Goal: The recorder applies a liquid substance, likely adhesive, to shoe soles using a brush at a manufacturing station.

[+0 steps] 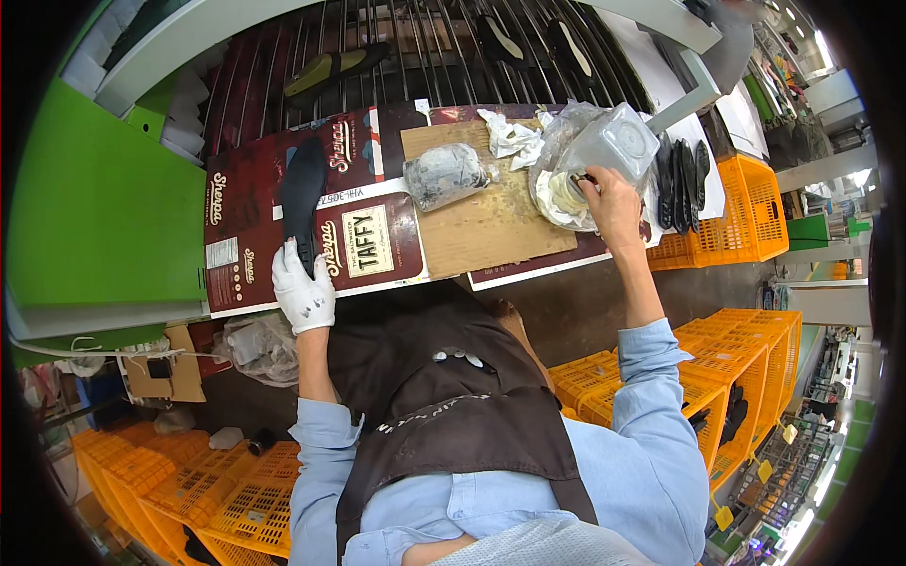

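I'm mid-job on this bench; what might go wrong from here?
The black sole might swing, since the left hand grips only its near end. The dark smudges on the white glove could mark it. The loose clear plastic close to the right hand might snag its fingers.

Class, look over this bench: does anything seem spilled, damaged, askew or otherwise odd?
Some mess: the board is blotched with dark smudges, and a crumpled white scrap lies at its far edge. The left hand wears a smudged white glove, yet the right hand is bare, making them mismatched.
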Action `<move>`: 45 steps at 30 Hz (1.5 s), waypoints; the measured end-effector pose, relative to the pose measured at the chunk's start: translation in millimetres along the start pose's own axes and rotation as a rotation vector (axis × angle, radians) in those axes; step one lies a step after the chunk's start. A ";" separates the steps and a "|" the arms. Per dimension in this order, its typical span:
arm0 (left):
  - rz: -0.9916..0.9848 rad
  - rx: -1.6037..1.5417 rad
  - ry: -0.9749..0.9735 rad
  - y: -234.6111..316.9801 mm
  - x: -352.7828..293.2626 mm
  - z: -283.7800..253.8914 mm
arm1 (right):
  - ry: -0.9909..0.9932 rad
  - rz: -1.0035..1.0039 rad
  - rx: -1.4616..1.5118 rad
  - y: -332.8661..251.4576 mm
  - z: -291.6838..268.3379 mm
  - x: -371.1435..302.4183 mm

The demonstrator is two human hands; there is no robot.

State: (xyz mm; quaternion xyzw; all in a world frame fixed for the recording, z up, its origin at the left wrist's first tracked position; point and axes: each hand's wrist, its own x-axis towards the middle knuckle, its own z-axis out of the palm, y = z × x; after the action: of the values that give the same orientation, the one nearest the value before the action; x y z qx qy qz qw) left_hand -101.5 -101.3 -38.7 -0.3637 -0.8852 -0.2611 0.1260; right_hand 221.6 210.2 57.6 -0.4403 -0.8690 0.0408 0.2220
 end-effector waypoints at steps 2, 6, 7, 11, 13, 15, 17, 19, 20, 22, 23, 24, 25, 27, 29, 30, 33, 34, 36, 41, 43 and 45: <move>0.007 -0.003 -0.004 -1.1 -0.1 -0.1 | 0.001 -0.005 -0.004 -0.1 2.1 0.2; 0.006 -0.005 -0.004 -0.1 2.2 -0.1 | -0.008 0.006 -0.004 -1.1 1.1 0.2; -0.003 -0.007 -0.012 0.7 3.1 -0.8 | -0.004 0.004 0.000 -0.6 1.0 0.1; -0.024 0.001 -0.035 -1.7 6.0 -3.8 | 0.043 0.039 0.090 5.0 1.0 -2.4; -0.084 0.011 -0.113 -0.4 11.1 -11.5 | 0.104 0.023 0.162 9.4 2.5 -5.5; -0.082 0.018 -0.128 1.9 17.1 -19.4 | 0.138 0.070 0.272 10.8 3.4 -10.7; -0.062 0.035 -0.121 6.9 22.7 -29.0 | 0.173 0.122 0.423 13.7 5.4 -16.9; -0.079 0.016 -0.113 15.6 30.4 -38.4 | 0.198 0.145 0.492 15.7 4.8 -22.5; -0.095 -0.004 -0.120 18.9 33.6 -43.7 | 0.213 0.178 0.555 16.8 5.1 -25.0; -0.150 -0.034 -0.142 20.2 45.1 -50.5 | 0.240 0.169 0.593 17.5 7.0 -27.4; -0.185 -0.126 -0.219 15.8 50.8 -52.9 | 0.296 0.177 0.680 16.0 7.2 -27.8; -0.221 -0.219 -0.295 10.2 55.9 -54.7 | 0.349 0.186 0.768 14.5 7.7 -28.3; -0.329 -0.456 -0.348 5.6 61.6 -53.1 | 0.383 0.194 0.843 14.1 10.6 -29.3; -0.561 -0.866 -0.387 1.6 65.6 -53.1 | 0.319 0.180 0.785 23.7 17.8 -30.6; -0.733 -1.219 -0.393 8.0 73.6 -62.7 | 0.204 0.233 0.713 32.6 25.4 -32.8; -0.803 -1.348 -0.421 2.8 76.3 -62.0 | 0.194 0.231 0.715 35.9 28.7 -34.9; -1.217 -1.798 -0.594 -12.4 79.5 -61.6 | 0.348 0.228 0.956 31.0 26.4 -32.5; -1.166 -1.933 -0.631 -11.6 74.8 -56.4 | 0.333 0.234 0.951 34.9 28.2 -32.7; -1.002 -1.945 -0.649 -5.9 65.5 -45.2 | 0.188 0.220 0.643 40.9 33.9 -30.2; -0.812 -1.842 -0.577 79.3 40.4 -62.0 | 0.229 0.280 0.881 38.0 30.2 -30.2; -0.712 -1.845 -0.637 102.0 29.7 -61.9 | 0.224 0.330 0.979 42.0 36.3 -32.3; -0.649 -1.821 -0.801 116.0 20.3 -57.8 | 0.248 0.440 1.153 38.2 32.8 -32.8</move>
State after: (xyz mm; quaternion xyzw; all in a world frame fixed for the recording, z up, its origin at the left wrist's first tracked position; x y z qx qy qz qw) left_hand -31.6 -52.1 60.7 -0.1258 -0.3859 -0.7108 -0.5745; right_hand 253.1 211.8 6.5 -0.4198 -0.5641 0.4963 0.5092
